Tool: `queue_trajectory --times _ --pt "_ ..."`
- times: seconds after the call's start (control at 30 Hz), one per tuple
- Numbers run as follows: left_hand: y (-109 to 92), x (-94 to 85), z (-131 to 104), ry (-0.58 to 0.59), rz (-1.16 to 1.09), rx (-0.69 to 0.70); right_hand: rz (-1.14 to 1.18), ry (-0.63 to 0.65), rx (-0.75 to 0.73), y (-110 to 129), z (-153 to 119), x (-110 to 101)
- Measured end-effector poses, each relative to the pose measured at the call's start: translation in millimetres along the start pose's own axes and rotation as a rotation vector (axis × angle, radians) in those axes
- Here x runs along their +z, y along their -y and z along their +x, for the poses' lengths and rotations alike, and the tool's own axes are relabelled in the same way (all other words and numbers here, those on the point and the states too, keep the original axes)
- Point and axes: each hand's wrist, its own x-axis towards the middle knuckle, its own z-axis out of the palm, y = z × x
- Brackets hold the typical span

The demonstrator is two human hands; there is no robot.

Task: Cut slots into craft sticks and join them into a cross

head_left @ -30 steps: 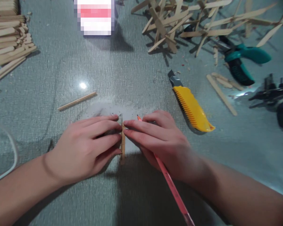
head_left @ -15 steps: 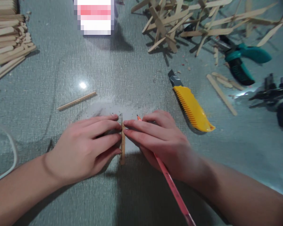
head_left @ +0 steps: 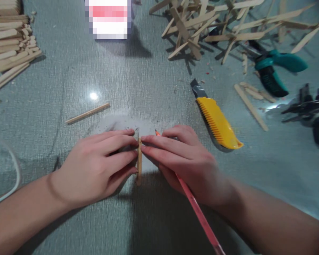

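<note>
A narrow wooden stick [head_left: 139, 163] stands lengthwise between my two hands, over a whitish patch [head_left: 149, 122] on the grey table. The fingertips of my left hand [head_left: 95, 163] press against its left side, the fingers bent and close together. From the right, two fingertips of my right hand [head_left: 186, 156] touch the stick's upper part. A red pencil [head_left: 199, 214] is held in my right hand, its sharpened tip showing beyond the fingers and its shaft running down to the lower right. Both thumbs are mostly hidden.
A loose stick [head_left: 87, 113] lies at centre left, a yellow cutter [head_left: 218, 122] right of my hands. Stick piles [head_left: 7, 46] sit upper left, glued stick frames [head_left: 186, 28] at the top right. Green-handled pliers [head_left: 271, 72], dark tools [head_left: 308, 106] and a white cable [head_left: 16, 170] lie at the sides.
The whole view has shifted very slightly. My hands, the stick and the pencil keep the same positions relative to one another.
</note>
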Motion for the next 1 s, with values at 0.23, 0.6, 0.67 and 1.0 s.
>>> queue_trajectory --times 0.23,0.6,0.67,1.0 --pt "0.2 0.4 -1.5 -0.005 -0.003 0.001 0.343 -0.204 0.276 8.6 1.9 -6.8" --pt "0.9 -0.2 -1.5 0.002 -0.02 -0.01 0.425 -0.118 0.246 11.9 7.0 -2.2" --pt "1.0 0.0 -1.5 0.004 -0.017 -0.014 0.435 -0.104 0.239 11.5 7.0 -2.9" --pt "0.3 -0.3 -0.9 -0.002 -0.026 -0.007 0.418 -0.092 0.185 10.7 2.6 -0.5"
